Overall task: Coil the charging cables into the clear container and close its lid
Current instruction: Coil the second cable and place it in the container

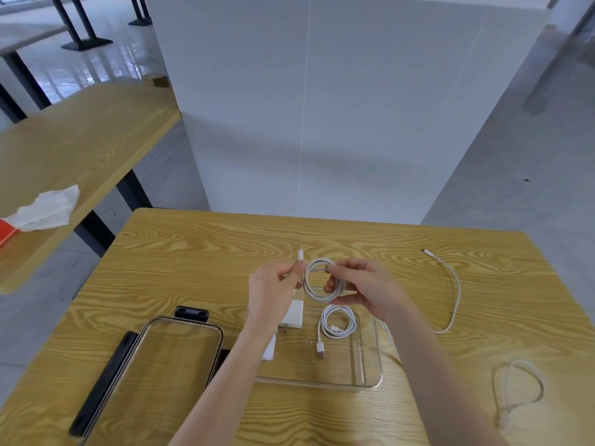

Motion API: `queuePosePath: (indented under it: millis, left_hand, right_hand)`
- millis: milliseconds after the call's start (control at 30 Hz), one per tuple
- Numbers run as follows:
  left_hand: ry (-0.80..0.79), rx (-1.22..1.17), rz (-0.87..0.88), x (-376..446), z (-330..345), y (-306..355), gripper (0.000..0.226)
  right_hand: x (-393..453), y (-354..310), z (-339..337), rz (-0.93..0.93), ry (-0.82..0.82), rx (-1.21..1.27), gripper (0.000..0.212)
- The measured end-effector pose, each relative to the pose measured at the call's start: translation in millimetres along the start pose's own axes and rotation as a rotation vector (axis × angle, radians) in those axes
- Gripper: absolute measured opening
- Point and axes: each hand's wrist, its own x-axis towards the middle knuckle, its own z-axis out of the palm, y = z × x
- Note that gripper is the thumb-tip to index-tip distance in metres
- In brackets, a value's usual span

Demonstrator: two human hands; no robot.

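Second cable coil point(322, 280) nearly wound: right hand point(363, 289) grips loops, left hand point(273, 289) pinches connector end point(300, 254). Next: tuck end, lower into clear container point(370, 378).

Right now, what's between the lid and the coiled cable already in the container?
In the head view, the white charger plug and the person's left forearm lie between the lid and the coiled cable, inside the clear container.

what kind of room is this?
Probably an office, canteen or workshop hall: long wood-grain tables on black metal legs, a glossy grey floor, and a large white partition behind the work table.
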Motion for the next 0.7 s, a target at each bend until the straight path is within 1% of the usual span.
queuePosePath:
  millis: [167,233,300,367,433,567,633,700]
  left_hand:
    - [-0.011,-0.065,-0.012,-3,9,4,0.047]
    - [-0.015,-0.024,0.003,-3,11,4,0.041]
    - [-0.037,0.023,-0.014,-2,14,3,0.029]
    - [-0.098,0.06,-0.017,-2,17,2,0.031]
    - [-0.124,0.093,0.007,-2,16,0,0.035]
    - [-0.03,0.099,0.043,-1,13,-2,0.024]
    - [-0.014,0.087,0.065,-2,13,-1,0.022]
    - [-0.019,0.059,0.09,-5,11,3,0.022]
  right_hand:
    - [0,4,4,-0.014,0.02,0.044,0.017]
    - [0,7,5,-0.046,0.037,0.064,0.014]
    - [2,10,7,-0.084,0.066,0.087,0.01]
    - [3,13,9,-0.109,0.081,0.111,0.008]
    - [3,14,10,-0.113,0.055,0.131,0.009]
    - [0,12,9,-0.087,-0.061,0.138,0.015]
    - [0,10,8,-0.092,-0.097,0.104,0.023]
    - [2,8,8,-0.08,-0.104,0.131,0.028]
